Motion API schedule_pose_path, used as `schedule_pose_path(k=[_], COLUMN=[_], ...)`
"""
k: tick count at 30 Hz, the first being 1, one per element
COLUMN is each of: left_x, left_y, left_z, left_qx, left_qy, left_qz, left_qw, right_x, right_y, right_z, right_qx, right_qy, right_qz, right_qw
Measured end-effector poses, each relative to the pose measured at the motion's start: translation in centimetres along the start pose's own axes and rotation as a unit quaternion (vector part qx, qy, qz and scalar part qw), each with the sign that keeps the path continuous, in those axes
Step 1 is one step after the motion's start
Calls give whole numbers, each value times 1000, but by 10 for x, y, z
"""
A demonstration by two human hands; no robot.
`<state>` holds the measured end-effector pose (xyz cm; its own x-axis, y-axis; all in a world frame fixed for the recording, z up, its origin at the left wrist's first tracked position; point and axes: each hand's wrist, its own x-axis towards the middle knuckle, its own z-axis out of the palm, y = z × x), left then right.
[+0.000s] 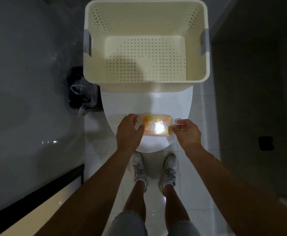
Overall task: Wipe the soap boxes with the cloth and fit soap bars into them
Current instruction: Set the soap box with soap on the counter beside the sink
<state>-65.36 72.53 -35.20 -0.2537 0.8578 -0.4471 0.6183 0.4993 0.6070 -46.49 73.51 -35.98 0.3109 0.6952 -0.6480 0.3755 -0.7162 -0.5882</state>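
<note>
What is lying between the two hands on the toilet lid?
In the head view, a clear soap box with yellowish soap inside lies between the left hand and the right hand.

A cream perforated basket with grey handles sits at the far end, on the back of a white toilet with its lid closed. Left of the toilet, a dark bin lined with a plastic bag. Near us, white sneakers stand on the glossy tiled floor.
</note>
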Motion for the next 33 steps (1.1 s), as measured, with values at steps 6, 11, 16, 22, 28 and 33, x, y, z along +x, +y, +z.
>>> schedule_pose_path(k=[6, 11, 16, 22, 28, 33], left_x=[7, -4, -25, -49, -75, -100], left_y=[3, 14, 57, 155, 263, 337], left_z=[7, -2, -29, -85, -147, -177], left_qx=[24, -69, -144, -219, -243, -253], left_qy=[-35, -38, -40, -51, -95, -159], left_qz=[-32, -28, 12, 109, 206, 273], left_qw=[999, 997, 989, 968, 943, 914], right_x=[11, -8, -52, -109, -157, -206], right_y=[3, 4, -24, -95, -152, -176], right_z=[11, 0, -46, -123, -200, -263], right_qx=[-23, 101, 197, 343, 362, 361], right_qy=[-21, 27, 57, 61, 87, 113], right_qz=[36, 63, 43, -33, -160, -226], right_qw=[999, 993, 978, 937, 914, 898])
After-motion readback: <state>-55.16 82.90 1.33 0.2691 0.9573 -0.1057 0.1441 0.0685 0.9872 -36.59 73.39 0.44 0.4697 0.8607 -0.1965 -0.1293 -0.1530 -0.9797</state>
